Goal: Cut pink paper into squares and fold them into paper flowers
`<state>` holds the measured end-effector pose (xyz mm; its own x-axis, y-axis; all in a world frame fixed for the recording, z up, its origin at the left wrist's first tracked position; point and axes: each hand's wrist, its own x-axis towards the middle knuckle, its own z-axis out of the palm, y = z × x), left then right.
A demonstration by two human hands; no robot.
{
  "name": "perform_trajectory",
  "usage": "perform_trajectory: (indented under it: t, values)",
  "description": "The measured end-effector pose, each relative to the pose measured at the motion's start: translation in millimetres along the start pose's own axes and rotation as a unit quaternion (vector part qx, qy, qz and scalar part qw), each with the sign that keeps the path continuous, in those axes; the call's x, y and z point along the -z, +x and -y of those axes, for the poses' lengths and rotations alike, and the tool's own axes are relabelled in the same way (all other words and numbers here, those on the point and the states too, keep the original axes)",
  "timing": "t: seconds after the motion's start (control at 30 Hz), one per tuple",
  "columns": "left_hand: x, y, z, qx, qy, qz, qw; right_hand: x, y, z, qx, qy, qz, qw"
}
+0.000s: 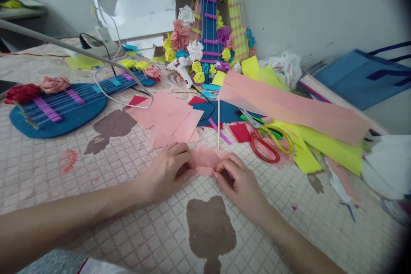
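Note:
A small piece of pink crepe paper lies between my two hands, its near edge folded over. My left hand pinches the paper's left end between thumb and fingers. At the right end, my right hand grips the near corner the same way. Just beyond the paper is a thin wooden stick, pointing away from me. A loose stack of pink paper squares lies past my left hand. Scissors with red and yellow handles rest beyond my right hand.
A blue guitar-shaped craft with paper flowers lies at left. A white glue gun stands behind the squares, its cable near a white cord. Long pink and yellow strips cover the right side. Flower-decorated crafts lean on the wall.

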<state>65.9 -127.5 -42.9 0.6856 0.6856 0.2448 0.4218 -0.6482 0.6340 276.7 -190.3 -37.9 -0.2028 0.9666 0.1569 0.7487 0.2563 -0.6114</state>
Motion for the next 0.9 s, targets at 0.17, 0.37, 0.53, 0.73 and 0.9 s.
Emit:
perform_trajectory:
  t: [0.17, 0.37, 0.53, 0.73, 0.9]
  values:
    - [1.2, 0.3, 0.4, -0.005, 0.005, 0.002, 1.0, -2.4, 0.4, -0.3, 0.003, -0.017, -0.014, 1.0]
    - [2.9, 1.6, -1.1, 0.001, 0.01, 0.007, 1.0, -4.9, 0.6, -1.3, -0.001, -0.024, -0.024, 0.999]
    - [1.3, 2.6, -1.3, 0.005, 0.031, 0.003, 1.0, -6.4, 1.1, -1.1, -0.012, -0.029, -0.022, 0.999]
    - [-1.3, 3.5, -1.2, 0.001, 0.048, -0.004, 0.999, -8.2, 0.7, -1.3, -0.012, -0.042, -0.036, 0.998]
    - [-0.4, 4.6, -0.8, -0.004, 0.053, -0.003, 0.999, -7.9, 0.9, -1.3, -0.013, -0.039, -0.034, 0.999]
